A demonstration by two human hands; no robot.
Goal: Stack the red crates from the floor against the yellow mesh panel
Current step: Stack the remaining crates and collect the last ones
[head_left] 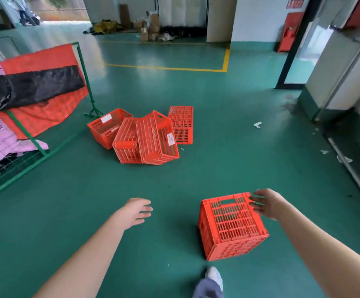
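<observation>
Touching near crate (232, 224): right hand (267, 203) spread | left hand (136, 211) open, empty | four-crate pile (144, 136)

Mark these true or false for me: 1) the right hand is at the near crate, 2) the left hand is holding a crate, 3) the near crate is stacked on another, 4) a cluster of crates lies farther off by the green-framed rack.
1) True: the right hand has its fingers at the upper corner of the near crate.
2) False: the left hand is open and empty, over bare floor.
3) False: the near crate lies alone, tipped on its side on the green floor.
4) True: the cluster of crates lies jumbled beside the green-framed rack.
</observation>
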